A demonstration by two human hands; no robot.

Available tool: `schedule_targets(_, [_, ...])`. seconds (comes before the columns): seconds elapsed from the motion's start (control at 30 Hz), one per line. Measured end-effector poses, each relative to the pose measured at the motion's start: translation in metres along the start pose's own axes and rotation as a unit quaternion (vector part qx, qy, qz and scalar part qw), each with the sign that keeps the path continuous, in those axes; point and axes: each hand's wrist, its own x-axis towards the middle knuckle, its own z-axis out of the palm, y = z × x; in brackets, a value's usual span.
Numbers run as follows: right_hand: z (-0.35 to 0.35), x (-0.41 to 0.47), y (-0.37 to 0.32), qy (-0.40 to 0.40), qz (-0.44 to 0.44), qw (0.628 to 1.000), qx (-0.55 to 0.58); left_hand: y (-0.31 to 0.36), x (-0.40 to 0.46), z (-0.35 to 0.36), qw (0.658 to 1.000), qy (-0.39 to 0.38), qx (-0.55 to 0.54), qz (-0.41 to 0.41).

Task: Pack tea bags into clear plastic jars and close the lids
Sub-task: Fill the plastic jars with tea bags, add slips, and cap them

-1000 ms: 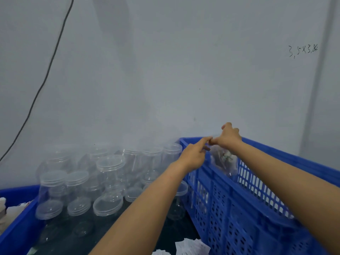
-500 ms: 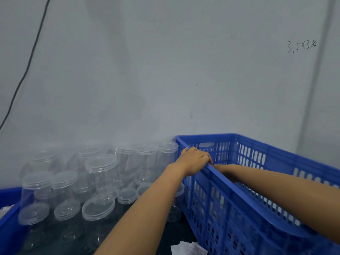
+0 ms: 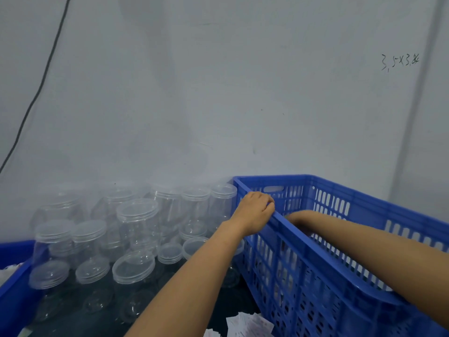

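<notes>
The left hand (image 3: 255, 212) curls its fingers over the top rim of the blue perforated crate (image 3: 303, 271), gripping the near wall close to its far corner. The right hand (image 3: 297, 218) reaches down inside the crate behind that wall; only its wrist and the back of the hand show, so I cannot tell whether its fingers are spread or closed on anything.

Just left of the crate, on the dark surface (image 3: 170, 276), stands a cluster of clear plastic jars (image 3: 137, 222) with their lids on, some upright, some lying on their sides, stacked against the grey wall (image 3: 218, 93). White tea bags (image 3: 247, 324) lie at the bottom edge, near the crate's foot. A second blue crate (image 3: 14, 283) edges in at far left, and a black cable (image 3: 36, 93) runs down the wall.

Judging from this, the risk lies with the left hand: a pull on the rim could drag the crate against the nearest jars and topple the loose stack. The right hand works unseen below the rim, so a jar set down blind could tip over inside.
</notes>
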Motion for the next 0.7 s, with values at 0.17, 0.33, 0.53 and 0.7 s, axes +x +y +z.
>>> schedule_targets(0.17, [-0.027, -0.017, -0.029, 0.243, -0.129, 0.95, 0.15, -0.023, -0.02, -0.013, 0.992, 0.108, -0.012, -0.06])
schedule_targets(0.33, [-0.019, -0.046, -0.064, 0.279, -0.228, 0.894, 0.266, -0.03, -0.059, -0.031, 0.968, 0.183, -0.148, -0.092])
schedule_targets(0.53, [0.041, -0.052, -0.101, 0.248, -0.288, 0.847, 0.372, -0.055, -0.13, -0.037, 0.936, 0.256, -0.189, -0.152])
schedule_targets(0.7, [0.105, -0.048, -0.131, 0.049, -0.282, 0.796, 0.533, -0.079, -0.193, -0.049, 0.828, 0.476, -0.191, -0.225])
